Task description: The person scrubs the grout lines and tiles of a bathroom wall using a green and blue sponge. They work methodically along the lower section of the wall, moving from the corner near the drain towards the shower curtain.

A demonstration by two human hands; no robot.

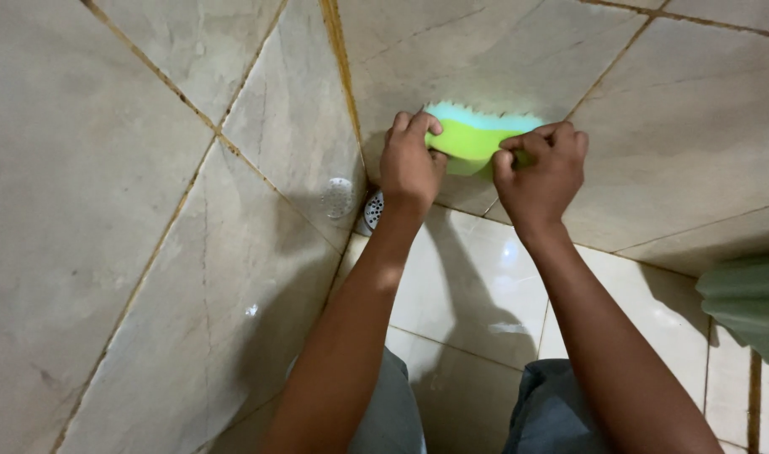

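**Two hands press a green sponge to the tiled wall, low in the corner**

Just above the middle of the frame, the person holds a green sponge [473, 134] with a wavy pale-blue edge against the beige wall tile [687, 109], close to where the wall meets the floor. The left hand [409, 164] grips the sponge's left end, fingers curled shut over its top edge. The right hand [542, 168] holds the right end the same way, fingers folded tight and the thumb tucked under. Neither hand is open; both are closed on the sponge, which bows slightly between them.

As for progress, it looks like early or mid work: the grout lines [338, 50] running up the corner at upper centre are yellow-brown and stained, as are the seams across the left wall. No foam or wet streaks are visible on the tile around the sponge, so I cannot tell how much has been scrubbed. The glossy floor tile [477, 277] below the hands looks cleaner.

A small round drain cover [372, 207] sits in the corner just beside the left wrist. At the right edge, a ribbed green object [750, 307] juts in, well apart from the hands.
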